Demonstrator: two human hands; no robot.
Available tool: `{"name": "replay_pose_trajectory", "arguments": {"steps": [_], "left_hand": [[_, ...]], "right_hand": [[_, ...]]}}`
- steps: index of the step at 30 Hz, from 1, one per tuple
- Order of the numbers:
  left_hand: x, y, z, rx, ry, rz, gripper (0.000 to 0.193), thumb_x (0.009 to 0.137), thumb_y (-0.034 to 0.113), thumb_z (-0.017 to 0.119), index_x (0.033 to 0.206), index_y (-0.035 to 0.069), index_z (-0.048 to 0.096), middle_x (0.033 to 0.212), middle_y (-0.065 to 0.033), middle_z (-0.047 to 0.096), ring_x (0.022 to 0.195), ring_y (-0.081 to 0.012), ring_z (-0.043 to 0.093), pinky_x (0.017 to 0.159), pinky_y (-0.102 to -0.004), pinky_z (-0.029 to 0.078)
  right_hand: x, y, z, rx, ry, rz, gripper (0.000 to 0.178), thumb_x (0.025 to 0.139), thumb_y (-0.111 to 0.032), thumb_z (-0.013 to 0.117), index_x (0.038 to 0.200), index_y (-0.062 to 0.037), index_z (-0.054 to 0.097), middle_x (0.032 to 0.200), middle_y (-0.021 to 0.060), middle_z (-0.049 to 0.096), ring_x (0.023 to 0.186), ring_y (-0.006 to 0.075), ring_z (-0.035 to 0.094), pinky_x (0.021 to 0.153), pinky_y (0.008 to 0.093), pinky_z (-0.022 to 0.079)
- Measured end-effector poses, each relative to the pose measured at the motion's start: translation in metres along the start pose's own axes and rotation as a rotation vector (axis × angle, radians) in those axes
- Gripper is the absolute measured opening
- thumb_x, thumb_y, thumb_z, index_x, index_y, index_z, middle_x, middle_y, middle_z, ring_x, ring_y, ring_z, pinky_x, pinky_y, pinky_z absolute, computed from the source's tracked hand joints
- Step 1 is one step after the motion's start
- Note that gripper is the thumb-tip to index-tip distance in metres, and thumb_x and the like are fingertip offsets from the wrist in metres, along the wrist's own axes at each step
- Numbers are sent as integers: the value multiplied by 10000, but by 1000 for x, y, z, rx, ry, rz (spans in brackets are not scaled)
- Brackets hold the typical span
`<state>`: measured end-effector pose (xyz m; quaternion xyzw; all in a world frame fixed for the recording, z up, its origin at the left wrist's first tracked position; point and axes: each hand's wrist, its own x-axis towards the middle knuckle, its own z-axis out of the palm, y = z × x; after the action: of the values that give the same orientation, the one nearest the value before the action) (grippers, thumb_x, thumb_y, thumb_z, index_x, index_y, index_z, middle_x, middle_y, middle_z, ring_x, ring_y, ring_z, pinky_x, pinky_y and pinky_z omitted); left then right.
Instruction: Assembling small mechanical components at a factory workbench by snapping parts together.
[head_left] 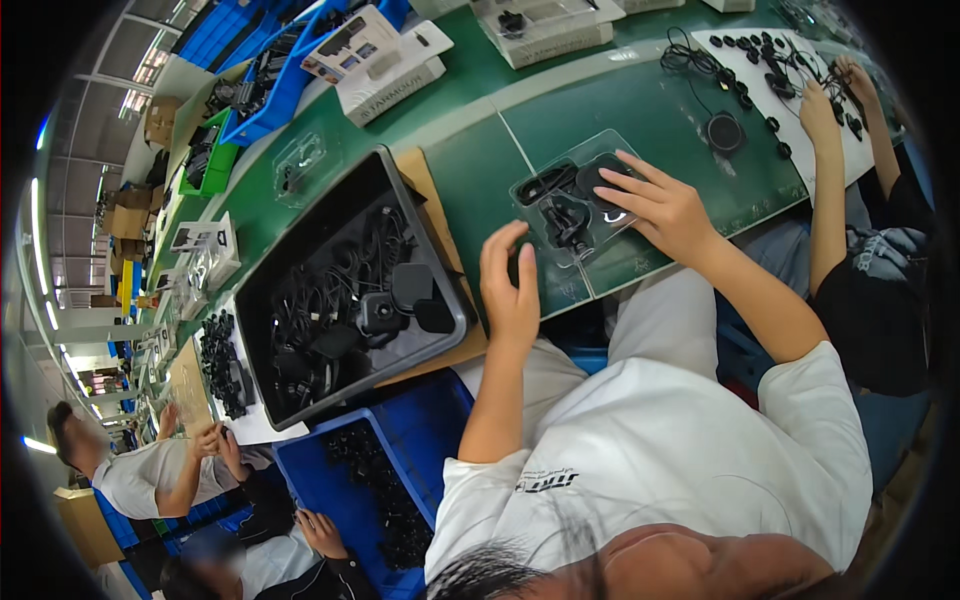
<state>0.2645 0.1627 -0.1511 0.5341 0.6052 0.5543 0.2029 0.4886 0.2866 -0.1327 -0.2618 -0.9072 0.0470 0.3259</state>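
A clear plastic blister tray (612,236) lies on the green table in front of me. In it are a coiled black cable (548,184), a black mount (568,226) and a rounded black device (594,178). My right hand (668,212) reaches over the tray's right side, its fingers spread and their tips on the device. The thumb of that hand is hidden. At the tray's left edge is my left hand (511,290), fingers curved and apart with nothing between them. Whether it touches the plastic I cannot tell.
Left of the tray stands a black bin (392,165) of cables and devices; below it, a blue crate (420,410) of small black parts. A round black puck (724,132) with a cable lies right. Co-workers' hands (822,118) handle cables at far right; others work at left.
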Motion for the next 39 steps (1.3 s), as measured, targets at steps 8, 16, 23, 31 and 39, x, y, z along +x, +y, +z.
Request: {"name": "replay_pose_trajectory", "arguments": {"steps": [8,16,23,31,39], "left_hand": [[-9,-11,-6,-315,113,-100,198,980,72,497,1134,-1,597,1107,-103,604,973,-204,576,897,-300,451],[-11,-1,-3,-234,33,-68,177,969,52,499,1102,-3,603,1055,-104,613,894,-204,581,832,-288,469],[-16,-2,0,-222,-13,-99,173,957,42,507,1090,-1,610,1038,-101,622,882,-207,585,822,-292,473],[-7,-9,3,-249,-82,-66,167,941,33,521,1064,11,632,981,-100,649,829,-205,596,797,-301,483],[-4,-27,-31,-13,-203,-226,316,937,105,501,643,36,595,535,-58,529,490,-203,437,536,-332,395]], "right_hand": [[127,24,22,-9,211,40,455,793,-63,705,1239,-150,679,1303,-22,655,1255,206,580,1019,319,477],[290,77,128,-149,183,97,376,872,-299,660,1241,-225,665,1293,-66,651,1285,161,541,962,335,486],[300,108,176,-470,168,78,487,856,-147,615,1332,-242,578,1453,12,521,1360,290,458,1051,406,432],[192,57,138,-126,249,-228,471,830,-42,533,1279,-164,611,1413,123,522,1289,343,504,1080,439,403],[160,34,169,169,208,-132,374,791,3,586,1146,-113,603,1235,62,608,1052,282,597,924,369,483]]}}
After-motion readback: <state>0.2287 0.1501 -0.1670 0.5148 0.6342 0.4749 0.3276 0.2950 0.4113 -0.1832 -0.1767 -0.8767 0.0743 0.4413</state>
